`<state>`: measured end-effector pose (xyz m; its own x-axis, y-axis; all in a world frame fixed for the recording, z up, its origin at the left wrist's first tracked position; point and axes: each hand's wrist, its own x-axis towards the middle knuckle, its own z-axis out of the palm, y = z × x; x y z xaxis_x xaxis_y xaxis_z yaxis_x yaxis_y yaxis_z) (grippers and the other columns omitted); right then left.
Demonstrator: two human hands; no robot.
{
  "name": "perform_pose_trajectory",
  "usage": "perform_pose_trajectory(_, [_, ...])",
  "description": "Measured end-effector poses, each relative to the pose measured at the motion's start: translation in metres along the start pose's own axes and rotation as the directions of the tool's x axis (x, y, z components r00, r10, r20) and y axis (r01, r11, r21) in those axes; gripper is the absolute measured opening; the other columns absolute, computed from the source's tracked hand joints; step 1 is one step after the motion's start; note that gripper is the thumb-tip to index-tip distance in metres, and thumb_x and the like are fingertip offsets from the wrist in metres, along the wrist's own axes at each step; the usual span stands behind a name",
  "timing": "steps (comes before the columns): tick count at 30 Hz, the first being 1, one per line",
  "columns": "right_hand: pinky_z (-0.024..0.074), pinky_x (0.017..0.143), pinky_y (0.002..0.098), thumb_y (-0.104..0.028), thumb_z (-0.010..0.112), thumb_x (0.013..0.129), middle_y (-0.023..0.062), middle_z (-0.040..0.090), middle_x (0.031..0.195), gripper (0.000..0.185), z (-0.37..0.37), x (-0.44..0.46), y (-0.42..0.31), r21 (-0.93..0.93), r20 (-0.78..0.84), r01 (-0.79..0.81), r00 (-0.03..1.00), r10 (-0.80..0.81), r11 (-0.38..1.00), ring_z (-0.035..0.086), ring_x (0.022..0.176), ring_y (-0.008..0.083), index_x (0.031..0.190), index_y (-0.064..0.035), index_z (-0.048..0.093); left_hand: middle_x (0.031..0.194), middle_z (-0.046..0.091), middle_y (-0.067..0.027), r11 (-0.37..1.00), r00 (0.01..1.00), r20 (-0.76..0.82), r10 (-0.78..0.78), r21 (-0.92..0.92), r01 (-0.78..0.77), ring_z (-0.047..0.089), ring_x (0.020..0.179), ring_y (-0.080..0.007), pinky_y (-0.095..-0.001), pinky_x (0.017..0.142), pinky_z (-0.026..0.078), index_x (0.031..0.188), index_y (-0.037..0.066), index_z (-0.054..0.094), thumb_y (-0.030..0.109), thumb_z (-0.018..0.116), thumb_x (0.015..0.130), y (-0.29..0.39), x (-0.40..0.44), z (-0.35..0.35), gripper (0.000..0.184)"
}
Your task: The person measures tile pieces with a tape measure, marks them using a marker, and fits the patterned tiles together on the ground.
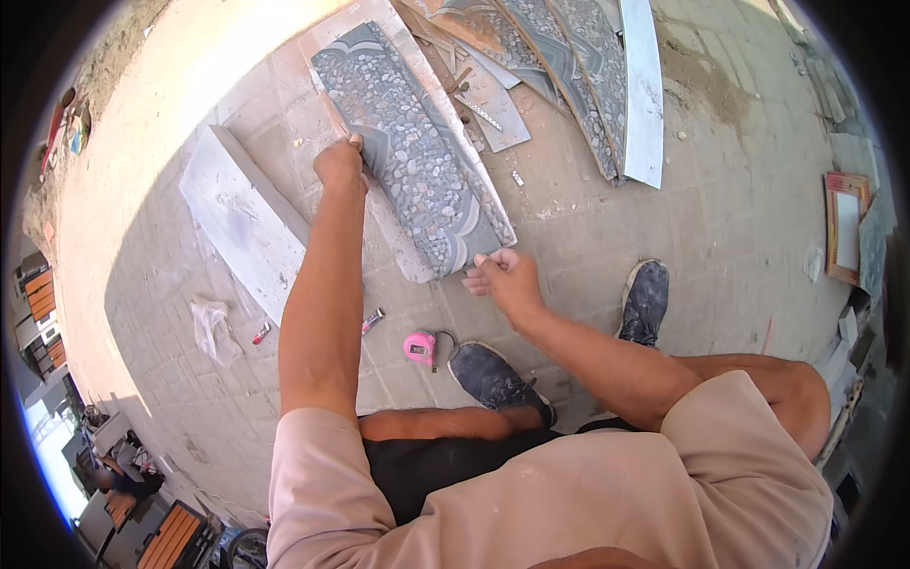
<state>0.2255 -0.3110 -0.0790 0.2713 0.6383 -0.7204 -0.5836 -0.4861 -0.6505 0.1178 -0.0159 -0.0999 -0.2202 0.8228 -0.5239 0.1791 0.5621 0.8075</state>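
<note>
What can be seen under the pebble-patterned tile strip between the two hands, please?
Under the tile strip, a pale slab shows along its margins, with paving around it. The strip covers the slab's middle, so its surface there cannot be seen.

No text, number, brand or sign is reading legibly in the head view. A pink tape measure (418,348) on the paving is carrying a small dark label on its casing — any lettering there is appearing too small to make out. A small tube (373,321) to its left is showing coloured bands, and a red-and-white item (261,333) farther left is displaying contrasting patches — whether either is bearing print is lying beyond what the blurred detail is revealing.
</note>
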Motion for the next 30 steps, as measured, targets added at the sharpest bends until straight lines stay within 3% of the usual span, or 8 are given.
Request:
perform_pose_trajectory(14, [0.055,0.055,0.0274,-0.01,0.058,0.092,0.0124,0.066,0.077,0.017,-0.001,0.004,0.01,0.017,-0.011,0.063,0.998,-0.062,0.998,0.068,0.066,0.0186,0.085,0.0047,0.058,0.093,0.068,-0.0145,0.995,0.998,0.034,0.052,0.088,-0.055,0.061,0.079,-0.0216,-0.0355,0.067,0.046,0.102,-0.006,0.068,0.008,0.066,0.085,-0.001,0.0,-0.002,0.022])
perform_pose_trajectory(19, [0.0555,0.056,0.0273,-0.01,0.058,0.092,0.0132,0.066,0.078,0.016,-0.002,0.003,0.009,0.034,0.003,0.051,0.999,-0.051,0.998,0.068,0.067,0.0189,0.084,0.0037,0.058,0.094,0.066,-0.0178,0.994,0.994,-0.047,0.102,-0.026,-0.103,0.061,0.081,-0.0233,-0.0359,0.071,0.047,0.098,-0.014,0.063,0.003,0.071,0.078,0.006,-0.016,0.0,0.027])
perform_pose_trajectory(22, [0.0572,0.063,0.0298,-0.012,0.059,0.093,0.0163,0.066,0.084,0.016,-0.008,0.003,0.014,0.033,0.005,0.019,1.0,-0.019,0.999,0.069,0.073,0.0225,0.088,0.0036,0.056,0.094,0.064,-0.0165,0.999,0.999,-0.024,0.027,-0.033,-0.028,0.061,0.081,-0.0229,-0.0355,0.071,0.047,0.093,-0.015,0.062,0.001,0.074,0.075,0.005,-0.029,0.005,0.027])
perform_pose_trajectory(25, [0.0577,0.065,0.0306,-0.011,0.058,0.093,0.0166,0.066,0.086,0.015,-0.004,0.007,0.014,0.05,0.023,0.028,0.999,-0.029,0.998,0.069,0.075,0.0231,0.089,0.0037,0.056,0.094,0.064,-0.0161,0.997,0.997,-0.027,0.067,-0.044,-0.068,0.061,0.082,-0.0243,-0.0344,0.071,0.048,0.094,-0.015,0.06,-0.001,0.075,0.074,0.003,-0.01,0.003,0.028])
perform_pose_trajectory(30, [0.0573,0.061,0.0289,-0.007,0.058,0.092,0.0165,0.067,0.083,0.013,-0.004,0.005,0.013,0.093,0.009,0.038,0.999,-0.039,0.995,0.069,0.072,0.0219,0.086,0.0043,0.056,0.104,0.064,-0.0189,0.983,0.996,0.043,0.077,-0.17,-0.069,0.063,0.088,-0.0261,-0.0328,0.076,0.048,0.106,-0.014,0.06,0.001,0.075,0.076,-0.007,-0.001,0.002,0.037])
